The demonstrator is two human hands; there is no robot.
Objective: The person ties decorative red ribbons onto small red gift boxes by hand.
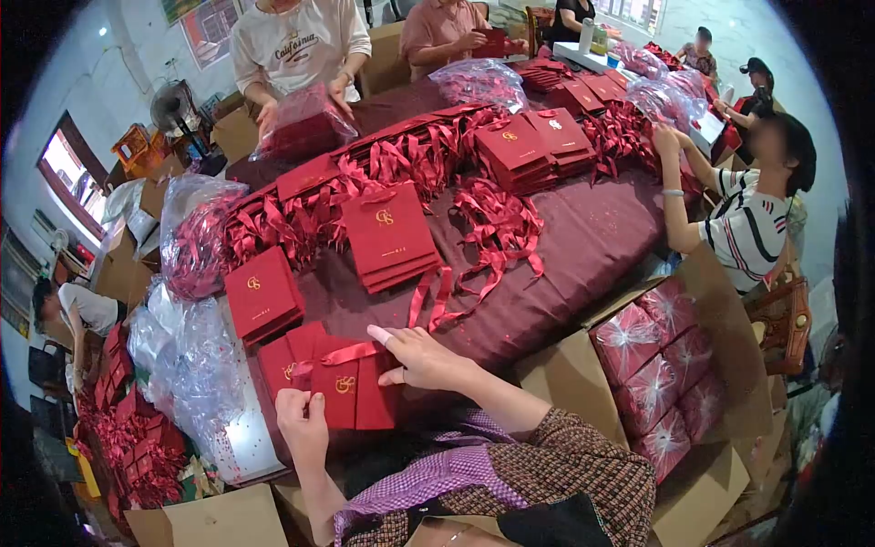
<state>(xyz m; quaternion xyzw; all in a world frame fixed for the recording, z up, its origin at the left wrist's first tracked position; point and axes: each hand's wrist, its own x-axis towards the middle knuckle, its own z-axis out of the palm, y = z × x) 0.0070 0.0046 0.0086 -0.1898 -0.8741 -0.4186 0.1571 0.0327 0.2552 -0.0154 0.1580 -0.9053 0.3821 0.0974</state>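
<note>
In the head view a flat red paper gift bag (363,406) with a gold logo lies in front of me on the table edge. A red satin ribbon (349,353) runs across its top. My left hand (303,427) is curled closed at the bag's left edge; what its fingers pinch, if anything, is hidden. At the right edge my right hand (427,358) has thumb and fingers apart, the thumb touching the bag; one fingertip wears a pale pink cover. Another red bag (281,360) lies partly beneath. Beyond are a stack of red bags (390,232) and a smaller stack (262,290).
Loose ribbons (497,228) and more bag stacks (519,150) cover the dark red tablecloth (583,237). An open carton (565,369) with wrapped red bundles (652,365) stands right. Plastic wrapping (187,365) lies left. Several people work around the table, one handling a wrapped bundle (305,123).
</note>
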